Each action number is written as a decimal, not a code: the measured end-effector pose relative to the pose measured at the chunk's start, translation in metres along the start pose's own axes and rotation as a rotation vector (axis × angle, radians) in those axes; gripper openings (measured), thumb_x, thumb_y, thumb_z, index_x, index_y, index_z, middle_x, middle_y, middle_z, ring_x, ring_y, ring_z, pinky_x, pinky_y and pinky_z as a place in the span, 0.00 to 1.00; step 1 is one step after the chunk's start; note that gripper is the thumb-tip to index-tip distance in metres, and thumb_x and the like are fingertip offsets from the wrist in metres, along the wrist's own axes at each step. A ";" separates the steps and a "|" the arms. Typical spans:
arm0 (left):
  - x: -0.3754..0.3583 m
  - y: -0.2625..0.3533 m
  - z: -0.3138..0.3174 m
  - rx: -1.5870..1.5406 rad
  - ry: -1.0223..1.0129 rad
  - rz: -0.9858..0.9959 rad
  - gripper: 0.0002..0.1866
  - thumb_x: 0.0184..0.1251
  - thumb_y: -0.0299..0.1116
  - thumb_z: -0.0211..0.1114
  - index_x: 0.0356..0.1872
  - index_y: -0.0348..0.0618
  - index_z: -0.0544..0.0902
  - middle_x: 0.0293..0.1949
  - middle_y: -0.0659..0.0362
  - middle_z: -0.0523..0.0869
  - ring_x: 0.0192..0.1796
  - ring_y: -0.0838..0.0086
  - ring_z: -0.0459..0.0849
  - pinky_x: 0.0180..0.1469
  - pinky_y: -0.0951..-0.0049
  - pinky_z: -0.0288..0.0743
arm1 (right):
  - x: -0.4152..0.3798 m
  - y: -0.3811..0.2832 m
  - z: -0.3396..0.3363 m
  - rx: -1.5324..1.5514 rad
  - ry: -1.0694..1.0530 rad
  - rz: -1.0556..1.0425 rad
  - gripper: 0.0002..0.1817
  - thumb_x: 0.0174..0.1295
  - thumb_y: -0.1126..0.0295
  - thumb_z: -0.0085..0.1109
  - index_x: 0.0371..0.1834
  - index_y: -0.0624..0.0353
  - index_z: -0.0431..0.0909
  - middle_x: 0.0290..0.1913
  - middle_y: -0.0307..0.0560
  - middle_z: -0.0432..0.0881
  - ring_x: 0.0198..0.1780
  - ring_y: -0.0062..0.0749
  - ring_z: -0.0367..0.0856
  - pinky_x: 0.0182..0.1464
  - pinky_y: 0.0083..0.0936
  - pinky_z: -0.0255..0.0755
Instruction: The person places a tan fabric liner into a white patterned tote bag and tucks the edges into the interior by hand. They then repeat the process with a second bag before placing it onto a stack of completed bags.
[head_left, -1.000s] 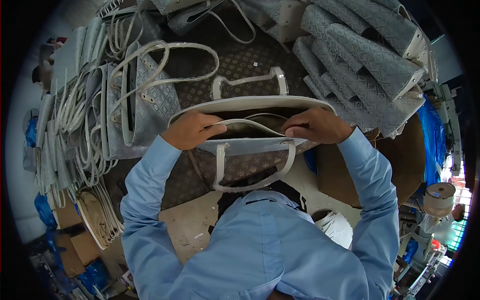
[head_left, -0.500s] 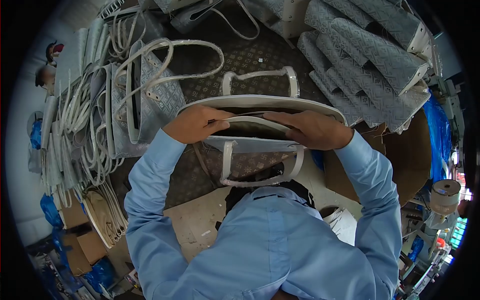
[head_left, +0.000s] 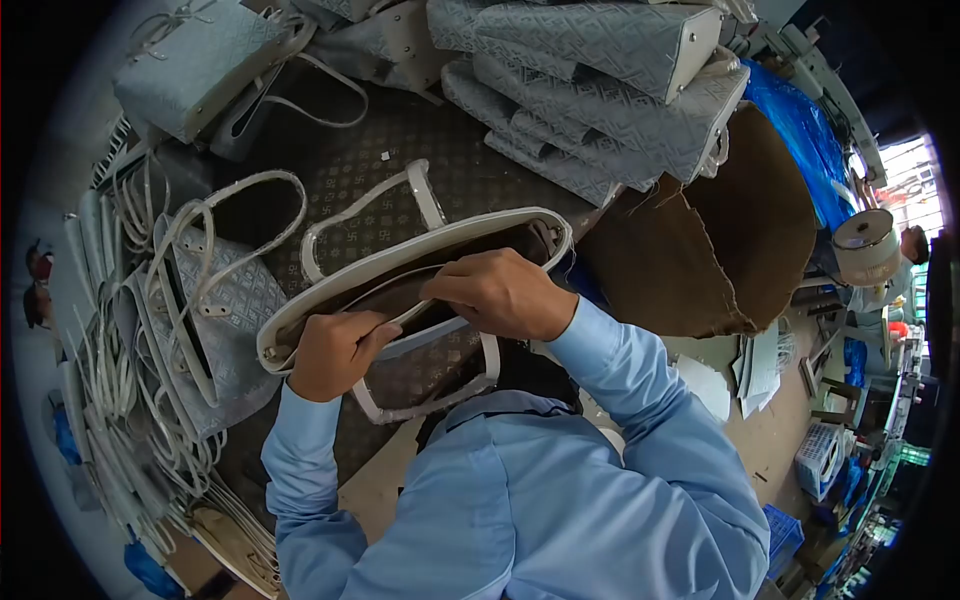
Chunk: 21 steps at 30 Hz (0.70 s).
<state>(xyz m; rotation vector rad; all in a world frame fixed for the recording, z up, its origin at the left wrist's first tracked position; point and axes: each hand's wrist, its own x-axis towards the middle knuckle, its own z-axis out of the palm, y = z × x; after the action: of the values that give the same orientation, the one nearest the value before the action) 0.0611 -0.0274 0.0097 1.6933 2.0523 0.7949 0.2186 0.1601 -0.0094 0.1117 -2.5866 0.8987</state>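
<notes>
A handbag [head_left: 470, 226] with a pale rim lies on the dark patterned table, mouth up, tilted with its right end farther away. One loop handle [head_left: 428, 197] stands on its far side and another handle [head_left: 490, 362] hangs toward my body. My left hand [head_left: 336, 352] is closed on the near edge at the bag's left part, thumb and fingers pinching it. Nearer the middle, my right hand [head_left: 505, 292] has its fingers closed on the edge of the brown inner lining [head_left: 395, 292]. The fingertips are partly hidden inside the opening.
Grey patterned bags [head_left: 600, 75] are stacked at the back right. Another bag [head_left: 235, 285] with long handles lies left, beside a bundle of pale straps [head_left: 115, 400]. A large brown cardboard box [head_left: 665, 260] stands right, with blue plastic [head_left: 795, 130] behind it.
The view has turned to the right, and the bag now appears tilted and farther left. My right hand has shifted along the opening and its fingers have curled onto the lining edge.
</notes>
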 end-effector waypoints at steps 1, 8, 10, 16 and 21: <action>-0.001 0.001 0.001 -0.001 0.007 0.040 0.08 0.61 0.33 0.67 0.32 0.38 0.85 0.25 0.48 0.84 0.23 0.57 0.82 0.25 0.67 0.73 | 0.000 0.002 -0.002 0.032 -0.033 -0.030 0.14 0.50 0.80 0.60 0.42 0.58 0.80 0.36 0.48 0.82 0.37 0.46 0.82 0.36 0.36 0.76; -0.002 -0.010 -0.002 0.020 -0.083 0.093 0.14 0.64 0.41 0.63 0.39 0.40 0.85 0.31 0.50 0.86 0.32 0.55 0.84 0.35 0.64 0.77 | 0.007 0.006 -0.006 0.234 -0.145 -0.102 0.10 0.53 0.82 0.59 0.39 0.64 0.81 0.35 0.53 0.83 0.36 0.48 0.83 0.37 0.34 0.78; -0.003 -0.005 -0.006 0.009 -0.102 0.031 0.17 0.65 0.45 0.62 0.40 0.40 0.85 0.34 0.50 0.86 0.35 0.55 0.84 0.38 0.62 0.77 | 0.009 0.006 -0.008 0.289 -0.172 -0.116 0.10 0.53 0.82 0.59 0.39 0.64 0.81 0.36 0.52 0.84 0.37 0.46 0.84 0.38 0.33 0.78; -0.028 0.008 -0.001 0.408 0.180 0.133 0.28 0.62 0.55 0.60 0.47 0.37 0.81 0.37 0.50 0.85 0.39 0.56 0.84 0.44 0.61 0.77 | 0.010 0.010 -0.007 0.262 -0.175 -0.110 0.14 0.49 0.87 0.59 0.40 0.64 0.82 0.37 0.51 0.85 0.38 0.44 0.85 0.38 0.32 0.79; -0.047 0.019 0.022 0.424 0.211 0.036 0.26 0.57 0.51 0.66 0.47 0.38 0.80 0.34 0.55 0.83 0.35 0.63 0.83 0.39 0.68 0.78 | 0.010 0.006 -0.012 0.278 -0.260 -0.089 0.14 0.48 0.88 0.59 0.39 0.64 0.81 0.38 0.51 0.85 0.39 0.44 0.85 0.38 0.31 0.80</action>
<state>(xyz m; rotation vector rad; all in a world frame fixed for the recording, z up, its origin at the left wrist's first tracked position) 0.0990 -0.0670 0.0014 1.9371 2.4795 0.5990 0.2125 0.1732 -0.0005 0.4449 -2.6454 1.2804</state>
